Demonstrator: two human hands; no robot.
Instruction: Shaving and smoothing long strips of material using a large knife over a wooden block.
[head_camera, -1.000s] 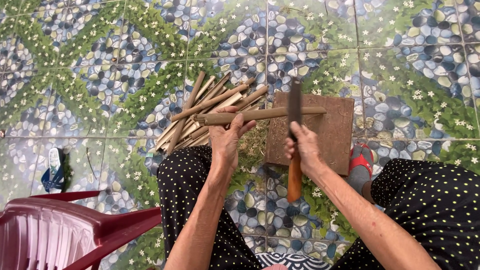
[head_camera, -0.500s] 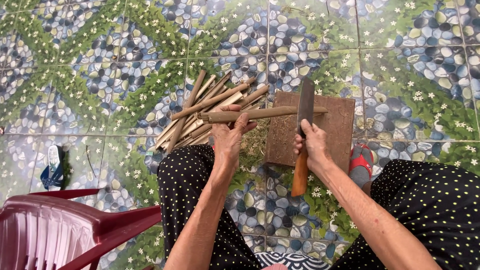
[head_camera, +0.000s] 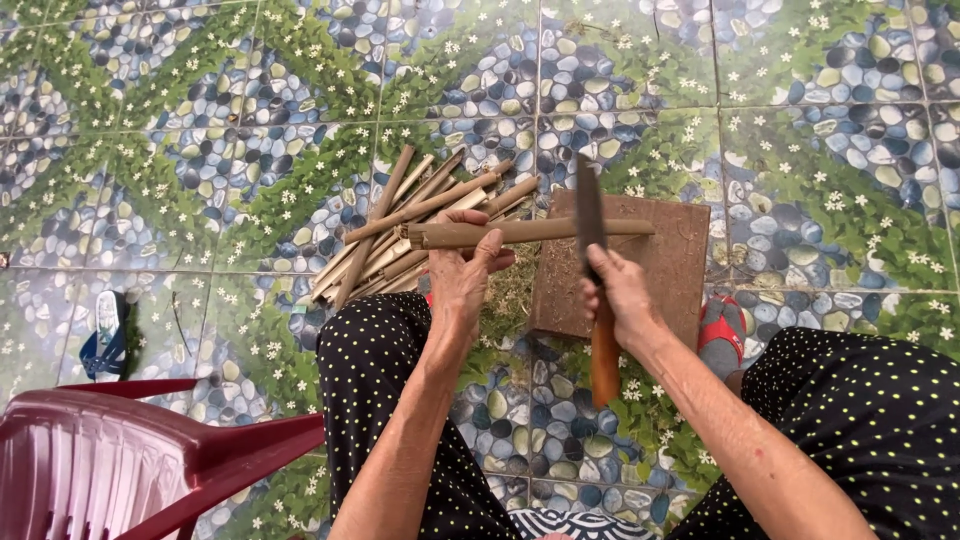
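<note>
Gripping a long stalk (head_camera: 530, 232) near its middle, my left hand (head_camera: 462, 272) holds it level across the wooden board (head_camera: 670, 265). My right hand (head_camera: 622, 297) is closed on the orange handle of a cleaver (head_camera: 592, 262), whose dark blade stands edge-down on the stalk over the board's left part. Left of the board lies a pile of cut stalks (head_camera: 400, 232); far left of it, I see a blue sandal (head_camera: 105, 335) and a maroon plastic chair (head_camera: 130, 465).

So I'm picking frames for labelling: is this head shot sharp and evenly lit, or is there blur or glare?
Head view: soft even daylight, no harsh shadows or glare; left hand, stick and knife in the right hand look sharp; tile lines bend slightly towards the edges.
</note>
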